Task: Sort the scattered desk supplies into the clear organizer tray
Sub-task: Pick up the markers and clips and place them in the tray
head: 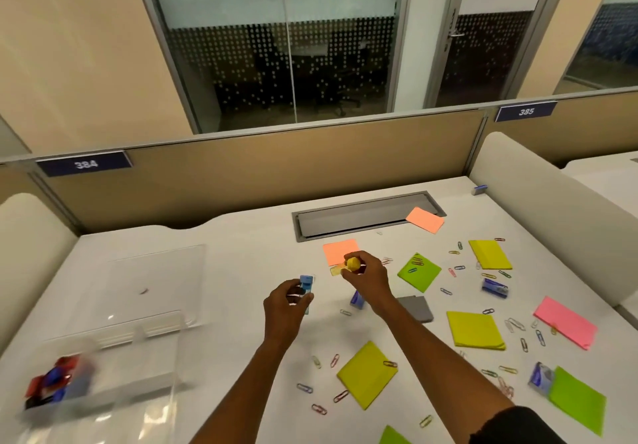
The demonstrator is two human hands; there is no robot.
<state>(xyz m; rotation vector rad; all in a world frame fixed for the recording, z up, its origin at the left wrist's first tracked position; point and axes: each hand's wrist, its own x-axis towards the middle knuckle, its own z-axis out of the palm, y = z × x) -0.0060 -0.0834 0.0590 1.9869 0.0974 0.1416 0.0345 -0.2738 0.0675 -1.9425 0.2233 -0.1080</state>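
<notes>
Left hand: grips a blue clip. Right hand: grips a yellow clip. Clear tray: at left on the tabletop.

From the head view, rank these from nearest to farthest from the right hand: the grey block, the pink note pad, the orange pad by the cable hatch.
Measured from the right hand:
1. Grey block, just beside the right wrist.
2. Orange pad, farther back at the cable hatch's right end.
3. Pink note pad, far off to the right.
</notes>
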